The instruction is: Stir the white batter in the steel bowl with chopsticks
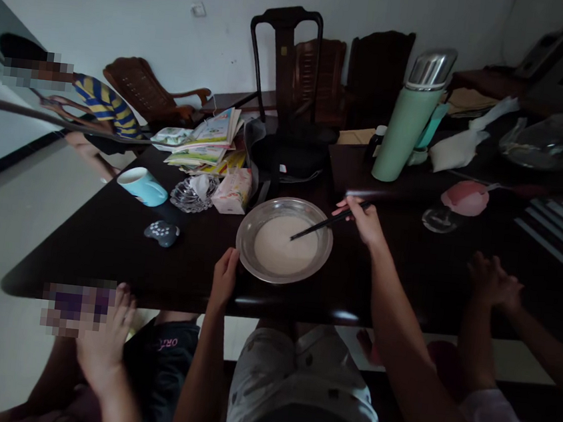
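A metal bowl (324,250) stands on the dark table near its front edge. Inside lies a pale, whitish liquid or batter (281,255). My right hand (361,219) is closed around black chopsticks (317,228), whose tips reach into the pale mixture. On the bowl's left rim, my left hand (226,269) grips with its fingers closed; part of them is hidden by the rim.
Left of the bowl are a tissue pack (233,191), a glass dish (190,196), a blue mug (142,186) and a game controller (162,233). A green thermos (406,123) stands behind right. Other people's hands (493,280) (105,333) flank me.
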Demonstrator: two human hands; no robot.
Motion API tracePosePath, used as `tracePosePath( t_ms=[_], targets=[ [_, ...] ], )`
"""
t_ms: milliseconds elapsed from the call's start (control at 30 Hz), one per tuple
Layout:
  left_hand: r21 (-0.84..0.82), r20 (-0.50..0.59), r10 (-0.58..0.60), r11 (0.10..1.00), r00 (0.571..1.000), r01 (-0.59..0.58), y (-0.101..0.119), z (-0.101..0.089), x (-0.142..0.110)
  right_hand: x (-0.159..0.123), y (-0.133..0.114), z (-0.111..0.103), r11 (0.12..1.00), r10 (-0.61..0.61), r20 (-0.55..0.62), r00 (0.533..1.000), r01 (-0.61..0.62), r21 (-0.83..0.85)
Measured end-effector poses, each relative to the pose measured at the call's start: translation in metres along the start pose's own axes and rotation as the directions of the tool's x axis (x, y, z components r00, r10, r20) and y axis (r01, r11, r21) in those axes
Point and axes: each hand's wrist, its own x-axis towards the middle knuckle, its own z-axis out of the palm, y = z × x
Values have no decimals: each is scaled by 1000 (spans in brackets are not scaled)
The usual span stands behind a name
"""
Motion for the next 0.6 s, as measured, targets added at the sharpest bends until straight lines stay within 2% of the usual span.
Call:
tracePosePath(
  t_ms=[133, 167, 267, 333, 433, 500, 533, 600],
  targets=[
    [-13, 3, -4, 1000, 1000, 4, 2, 1, 1, -1, 1, 5, 1000, -1, 161, 987, -2, 17],
    [-13, 1, -4, 1000, 1000, 4, 3, 1, 1, -1, 1, 4, 1000, 6, 154, 988, -9, 20],
    [-2, 1, -4, 1000, 1000, 4, 2, 1, 0, 1, 1, -1, 999, 13, 13, 1000, -13, 40],
    [-1, -1, -1, 1000, 1000, 1, 1, 1, 0, 2, 1, -1, 999, -6, -36, 999, 7, 36],
    [-6, -4, 3, 1000, 1000, -3, -2, 1, 0, 0, 0, 5, 999, -20, 83, 996, 17, 35],
    [-9, -6, 1, 1000, 1000, -1, -2, 1, 0, -1, 0, 8, 997, 11, 172, 985, -23, 70],
    [-10, -9, -2, 1000, 1000, 2, -2, 1, 0, -1, 0, 9, 994, 32, 184, 982, -50, 94],
    [-7, -20, -6, 1000, 1000, 6, 0, 1, -1, 0, 2, 6, 987, 67, 132, 989, -85, 139]
  ],
)
